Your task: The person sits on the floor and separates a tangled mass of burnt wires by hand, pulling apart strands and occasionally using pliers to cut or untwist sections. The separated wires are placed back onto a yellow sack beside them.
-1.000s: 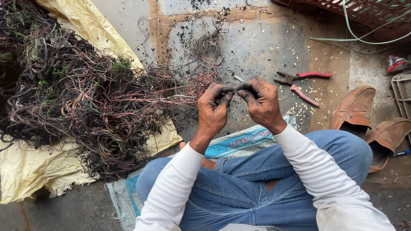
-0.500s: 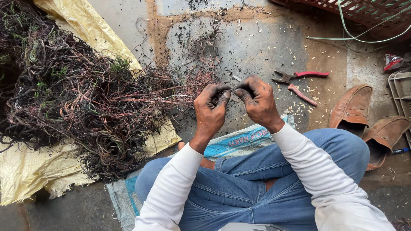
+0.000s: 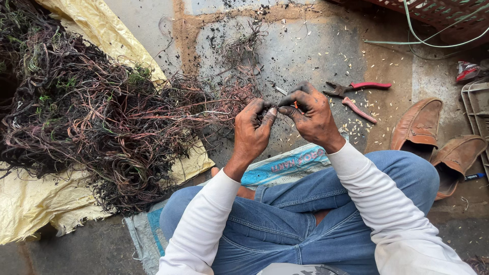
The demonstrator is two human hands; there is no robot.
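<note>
Both hands, left hand (image 3: 253, 133) and right hand (image 3: 311, 115), pinch 1 wire (image 3: 294, 105) closed; big tangle (image 3: 97, 117) left; pliers (image 3: 356, 91) idle.

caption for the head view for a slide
Both hands, left and right, pinch a thin wire beside a tangled wire pile.

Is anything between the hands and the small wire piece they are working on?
Nothing visible: the soot-blackened left hand and right hand both already pinch the short orange-tipped wire piece at their fingertips, above the grey concrete floor.
</note>
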